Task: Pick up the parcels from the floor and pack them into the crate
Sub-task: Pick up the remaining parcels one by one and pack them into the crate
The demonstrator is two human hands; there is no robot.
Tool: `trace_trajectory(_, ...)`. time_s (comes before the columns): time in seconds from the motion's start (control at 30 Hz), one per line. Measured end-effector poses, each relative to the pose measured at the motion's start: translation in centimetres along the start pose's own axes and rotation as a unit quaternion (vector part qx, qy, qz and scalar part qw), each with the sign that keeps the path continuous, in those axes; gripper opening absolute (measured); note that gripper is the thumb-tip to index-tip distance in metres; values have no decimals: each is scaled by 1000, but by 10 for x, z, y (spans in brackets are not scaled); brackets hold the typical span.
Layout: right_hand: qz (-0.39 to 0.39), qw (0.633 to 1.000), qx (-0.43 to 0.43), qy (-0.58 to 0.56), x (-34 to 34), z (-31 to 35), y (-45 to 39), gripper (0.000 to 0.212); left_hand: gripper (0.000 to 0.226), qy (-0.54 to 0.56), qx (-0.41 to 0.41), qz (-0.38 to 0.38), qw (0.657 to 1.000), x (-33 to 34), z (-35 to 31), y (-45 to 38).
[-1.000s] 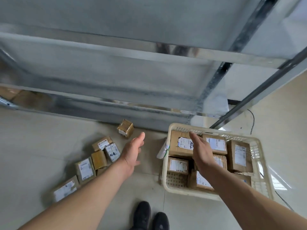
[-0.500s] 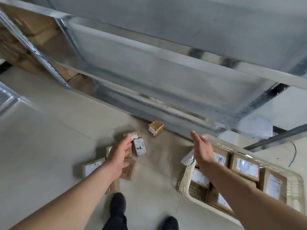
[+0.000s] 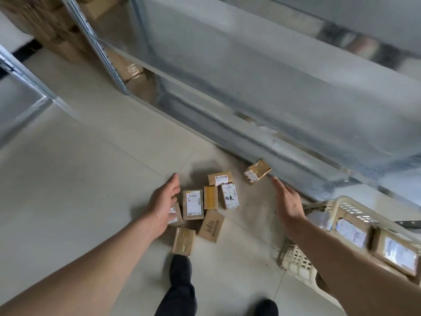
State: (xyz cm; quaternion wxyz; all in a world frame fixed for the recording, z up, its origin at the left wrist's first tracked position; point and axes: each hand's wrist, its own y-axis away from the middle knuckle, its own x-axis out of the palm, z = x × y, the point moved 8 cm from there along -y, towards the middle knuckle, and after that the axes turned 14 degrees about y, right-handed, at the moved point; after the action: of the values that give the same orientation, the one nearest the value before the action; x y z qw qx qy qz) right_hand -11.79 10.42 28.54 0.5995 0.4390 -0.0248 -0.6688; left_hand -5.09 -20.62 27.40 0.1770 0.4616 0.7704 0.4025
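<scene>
While I stooped, left hand (image 3: pixel 163 202) hovered slack over parcels (image 3: pixel 210 207) | right hand (image 3: pixel 288 201) loose, empty | crate (image 3: pixel 300 261) right of it.

**Head camera: one view, steep downward tilt**

Single wide-angle view from the wearer's head, facing forward and down at the floor (image 3: pixel 75 169). Both forearms enter from the bottom corners; left hand (image 3: pixel 163 202) and right hand (image 3: pixel 288 201) sit mid-frame. Dark shoes (image 3: pixel 181 271) at the bottom edge put the lens almost above the feet. Horizon rolled: metal shelving (image 3: pixel 262 71) runs diagonally from upper left to lower right. Parcels (image 3: pixel 210 198) on the floor lie near centre, labels partly legible. Crate (image 3: pixel 296 262) is cut by the right edge and blurred. Straight lines bow toward the edges. No second view to share anything with.
</scene>
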Motion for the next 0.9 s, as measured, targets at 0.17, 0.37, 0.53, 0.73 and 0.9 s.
trace_trajectory(0.17, 43, 999, 21, -14, 82, 11, -2, 27, 65, -9, -23, -25, 999, -65, -8, -44)
trace_trajectory(0.37, 95, 995, 33, 22, 153, -9, -19, 40, 62, -12, -54, -35, 998, -89, 18, -101)
trace_trajectory(0.53, 149, 984, 54, 81, 229, -60, -64, 48, 61, -16, -64, -45, 997, -90, 67, -174)
trace_trajectory(0.73, 212, 967, 78, 119, 332, -131, -132, 56, 60, -31, -83, -54, 995, -95, 145, -282)
trace_trajectory(0.9, 231, 958, 66, 157, 405, -170, -184, 70, 35, -22, -104, -16, 994, -79, 195, -353)
